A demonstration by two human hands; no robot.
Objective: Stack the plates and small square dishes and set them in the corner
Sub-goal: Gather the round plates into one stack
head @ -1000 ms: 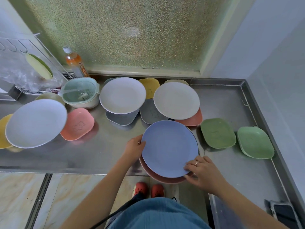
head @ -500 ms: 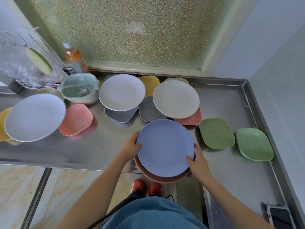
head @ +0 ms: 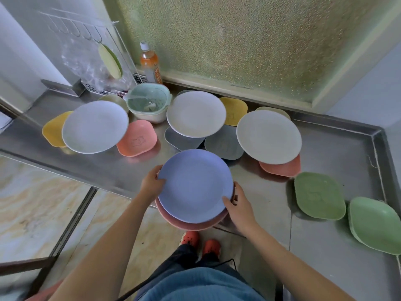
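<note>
A blue round plate [head: 194,184] lies on a pink plate [head: 188,223] at the steel counter's front edge. My left hand [head: 150,184] grips the stack's left rim and my right hand [head: 239,204] grips its right rim. Three pale round plates sit behind: one at left [head: 95,127], one in the middle [head: 196,114], one at right [head: 269,136]. Small square dishes lie around them: pink [head: 137,141], grey [head: 224,143], yellow [head: 235,110], and two green ones [head: 319,195] [head: 376,223] at right.
A mint colander bowl [head: 148,102] and an orange drink bottle [head: 149,63] stand by the frosted window. A wire rack [head: 95,61] with a plastic bag hangs at left. The counter's raised rim [head: 377,135] forms the far right corner.
My right hand has slid from the stack's front to its right rim. The view has swung left, and the two-plate stack stays between both hands.
</note>
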